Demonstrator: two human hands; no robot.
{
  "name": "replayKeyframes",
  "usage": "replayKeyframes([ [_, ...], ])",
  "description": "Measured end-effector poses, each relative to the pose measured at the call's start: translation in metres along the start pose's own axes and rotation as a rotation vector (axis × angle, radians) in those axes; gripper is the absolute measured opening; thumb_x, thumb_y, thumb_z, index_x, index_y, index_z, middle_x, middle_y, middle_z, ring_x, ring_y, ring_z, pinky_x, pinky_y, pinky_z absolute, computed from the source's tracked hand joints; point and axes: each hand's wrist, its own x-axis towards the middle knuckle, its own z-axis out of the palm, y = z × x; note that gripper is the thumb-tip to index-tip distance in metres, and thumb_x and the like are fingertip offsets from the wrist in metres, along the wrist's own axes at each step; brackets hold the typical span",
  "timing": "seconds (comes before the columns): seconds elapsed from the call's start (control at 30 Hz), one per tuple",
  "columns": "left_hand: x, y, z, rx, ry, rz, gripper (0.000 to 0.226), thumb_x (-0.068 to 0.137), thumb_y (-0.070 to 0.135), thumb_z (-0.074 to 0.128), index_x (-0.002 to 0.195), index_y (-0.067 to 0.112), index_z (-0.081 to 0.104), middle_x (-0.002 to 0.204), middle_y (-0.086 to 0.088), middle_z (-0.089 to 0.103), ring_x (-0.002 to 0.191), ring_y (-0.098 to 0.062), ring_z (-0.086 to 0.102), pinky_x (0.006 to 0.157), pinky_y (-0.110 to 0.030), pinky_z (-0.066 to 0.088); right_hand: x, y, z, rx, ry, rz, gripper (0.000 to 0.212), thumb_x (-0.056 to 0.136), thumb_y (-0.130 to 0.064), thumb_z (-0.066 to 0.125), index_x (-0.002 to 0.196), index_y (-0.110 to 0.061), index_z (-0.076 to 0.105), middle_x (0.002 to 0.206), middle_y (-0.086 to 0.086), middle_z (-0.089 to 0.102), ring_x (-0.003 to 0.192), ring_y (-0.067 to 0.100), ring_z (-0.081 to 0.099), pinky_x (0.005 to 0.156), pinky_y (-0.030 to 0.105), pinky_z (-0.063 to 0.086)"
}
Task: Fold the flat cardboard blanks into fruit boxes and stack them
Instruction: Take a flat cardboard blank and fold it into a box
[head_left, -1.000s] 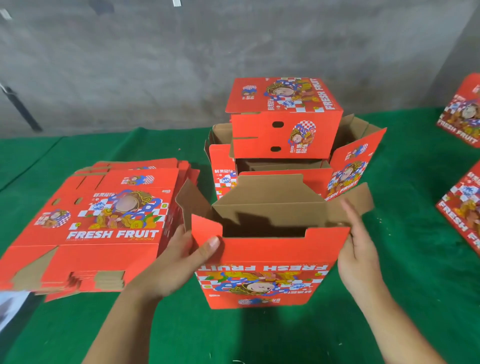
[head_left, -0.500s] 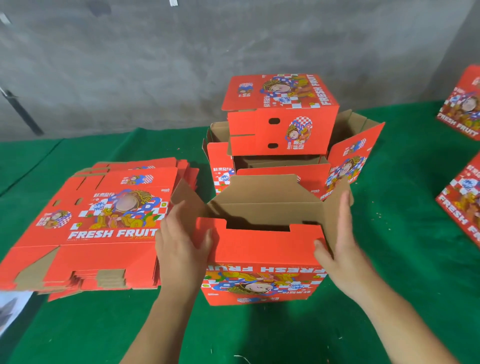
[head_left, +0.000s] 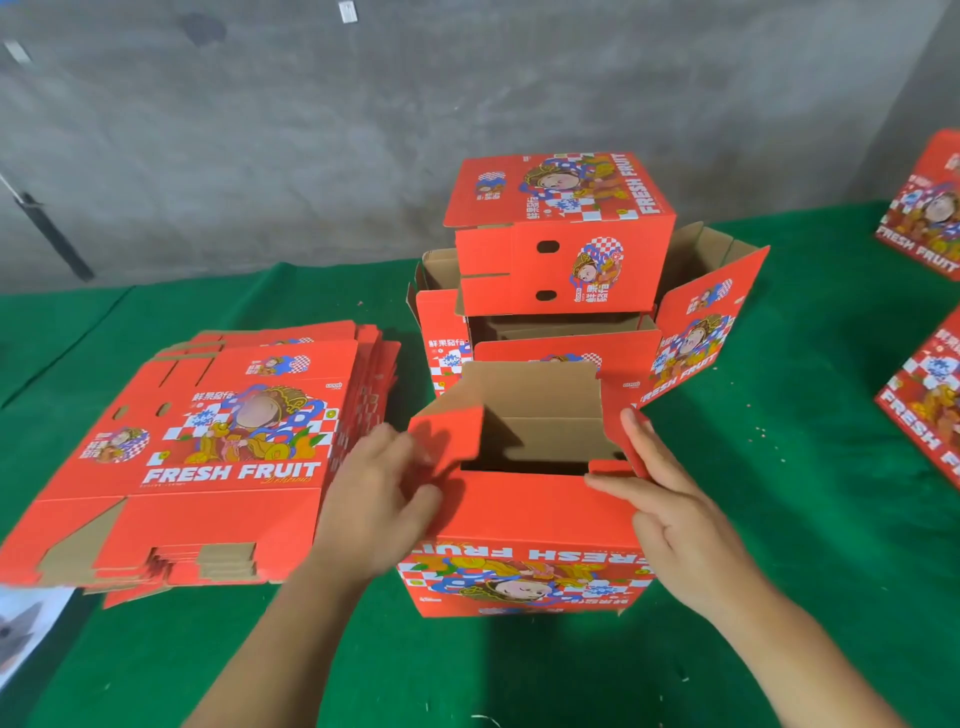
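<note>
Both hands work at the top of the half-folded box (head_left: 524, 525), which stands on the green table cover (head_left: 779, 519) directly in front of the person, its printed front upside down toward the camera. The left hand (head_left: 374, 499) sits at the box's upper left corner, fingers curled around the red left side flap (head_left: 447, 441), which leans inward over the opening; the hand is blurred, so the exact grip is hard to read. The right hand (head_left: 670, 514) lies at the upper right corner with straight fingers pressed flat along the right side flap (head_left: 626, 441), pushing it inward, thumb resting on the front wall's top edge. Between the hands the box is open, and the brown inside of its rear flap (head_left: 540, 395) stands upright behind the opening.

Just left of the left hand lies the stack of flat blanks (head_left: 208, 457), printed side up. Directly behind the box in hand stands an open box with spread flaps (head_left: 696, 338), and a closed box (head_left: 561, 234) rests tilted in its opening. More printed boxes (head_left: 924, 218) show at the right edge, well apart. A grey concrete wall (head_left: 311, 130) rises behind the table.
</note>
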Motion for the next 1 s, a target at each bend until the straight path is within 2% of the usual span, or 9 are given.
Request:
replayKeyframes([
  [0.07, 0.012, -0.002, -0.005, 0.031, -0.167, 0.138, 0.014, 0.088, 0.044, 0.055, 0.091, 0.032, 0.061, 0.102, 0.014, 0.053, 0.095, -0.018, 0.05, 0.088, -0.046, 0.043, 0.002, -0.001, -0.001, -0.001, -0.036, -0.017, 0.065, 0.085, 0.023, 0.054, 0.123, -0.025, 0.076, 0.171, -0.011, 0.017, 0.157, 0.013, 0.018, 0.125, 0.022, 0.018],
  [0.17, 0.029, 0.01, 0.005, 0.144, -0.315, 0.112, 0.044, 0.099, 0.064, 0.03, 0.13, 0.04, 0.05, 0.123, 0.016, 0.052, 0.116, -0.018, 0.045, 0.102, -0.044, 0.036, 0.009, -0.002, -0.003, 0.011, -0.091, -0.001, 0.064, 0.087, 0.019, 0.054, 0.129, -0.026, 0.073, 0.17, -0.013, 0.018, 0.157, 0.01, 0.016, 0.125, 0.022, 0.018],
  [0.37, 0.038, 0.012, 0.028, 0.411, -0.196, 0.079, 0.077, 0.101, 0.068, 0.03, 0.163, 0.037, -0.004, 0.136, -0.001, 0.05, 0.118, -0.031, 0.048, 0.097, -0.048, 0.039, 0.007, 0.006, -0.001, -0.01, -0.195, 0.041, 0.068, 0.096, 0.0, 0.051, 0.153, -0.038, 0.045, 0.166, -0.021, 0.026, 0.157, 0.004, 0.009, 0.125, 0.023, 0.017],
  [0.5, 0.032, 0.012, 0.031, 0.297, 0.013, 0.01, 0.077, 0.098, 0.075, 0.026, 0.163, 0.04, 0.004, 0.131, 0.001, 0.036, 0.123, -0.024, 0.037, 0.108, -0.051, 0.032, 0.008, 0.001, 0.004, 0.063, -0.173, 0.164, 0.054, 0.095, -0.054, 0.049, 0.148, -0.046, 0.039, 0.151, -0.033, 0.035, 0.149, -0.004, 0.022, 0.116, 0.015, 0.02],
  [0.63, 0.031, 0.001, 0.022, -0.146, -0.041, 0.093, 0.068, 0.1, 0.072, 0.029, 0.16, 0.046, 0.011, 0.131, 0.012, 0.037, 0.13, -0.011, 0.035, 0.115, -0.033, 0.026, 0.036, -0.008, 0.003, 0.232, 0.077, 0.311, 0.048, 0.097, -0.062, 0.036, 0.101, -0.033, 0.073, 0.096, -0.018, 0.072, 0.098, -0.009, 0.057, 0.081, 0.006, 0.037],
  [0.73, 0.032, -0.003, 0.019, -0.506, 0.041, -0.005, 0.044, 0.101, 0.069, 0.035, 0.136, 0.046, 0.046, 0.126, -0.001, 0.048, 0.124, -0.012, 0.047, 0.111, -0.033, 0.035, 0.064, -0.014, 0.004, 0.37, 0.205, 0.482, 0.054, 0.096, -0.064, 0.031, 0.072, -0.029, 0.064, 0.066, -0.008, 0.064, 0.063, 0.004, 0.055, 0.06, 0.016, 0.039],
  [0.8, 0.034, -0.002, 0.016, -0.691, 0.023, -0.167, 0.046, 0.097, 0.074, 0.041, 0.099, 0.032, 0.06, 0.11, -0.01, 0.051, 0.104, -0.016, 0.055, 0.099, -0.044, 0.044, 0.074, -0.018, 0.013, 0.26, 0.224, 0.464, 0.048, 0.095, -0.066, 0.027, 0.074, -0.033, 0.055, 0.074, -0.011, 0.058, 0.081, 0.012, 0.054, 0.076, 0.026, 0.041],
  [0.87, 0.034, -0.004, 0.016, -0.532, -0.056, -0.209, 0.051, 0.09, 0.074, 0.055, 0.078, 0.024, 0.058, 0.107, -0.002, 0.048, 0.101, -0.016, 0.054, 0.095, -0.045, 0.047, 0.077, -0.019, 0.021, 0.057, 0.137, 0.411, 0.051, 0.092, -0.073, 0.023, 0.097, -0.038, 0.06, 0.103, -0.012, 0.053, 0.111, 0.023, 0.045, 0.098, 0.038, 0.035],
  [1.0, 0.032, 0.005, 0.023, 0.209, -0.119, -0.013, 0.058, 0.07, 0.085, 0.059, 0.11, 0.043, 0.058, 0.134, 0.014, 0.042, 0.137, -0.022, 0.035, 0.12, -0.055, 0.014, 0.07, -0.011, 0.025, -0.355, -0.276, 0.341, 0.079, 0.081, -0.088, 0.034, 0.152, -0.058, 0.016, 0.16, -0.019, 0.01, 0.147, 0.024, 0.003, 0.11, 0.049, 0.037],
])
